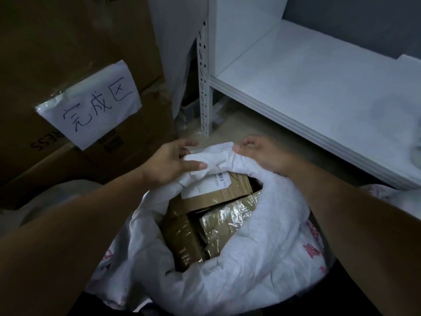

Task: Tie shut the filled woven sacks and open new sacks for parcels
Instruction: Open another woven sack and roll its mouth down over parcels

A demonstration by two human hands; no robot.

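Fingers (187, 144) of the left hand (169, 163) are curled on a bunch of white cloth at the far rim of the sack (262, 247), and the thumb presses on top of the fold. The right hand (262, 156) grips the same rim just beside it, its fingers (245, 142) bent over the gathered cloth. Both hands are near each other at the far side of the mouth, with the bunched cloth between them.

The sack is white and woven, with red print on its sides. Its rim is rolled thick and the mouth is open. It lies low in front of the person, between the two forearms. Inside, a brown box (218, 195) with a white label lies just under the hands, and packs (227, 217) in shiny film lie nearer to the person.

Beyond the sack a strip of floor (239, 131) shows. At the left stand big cartons (68, 42) with a handwritten paper sign (91, 103). At the right is a white shelf (319, 83).
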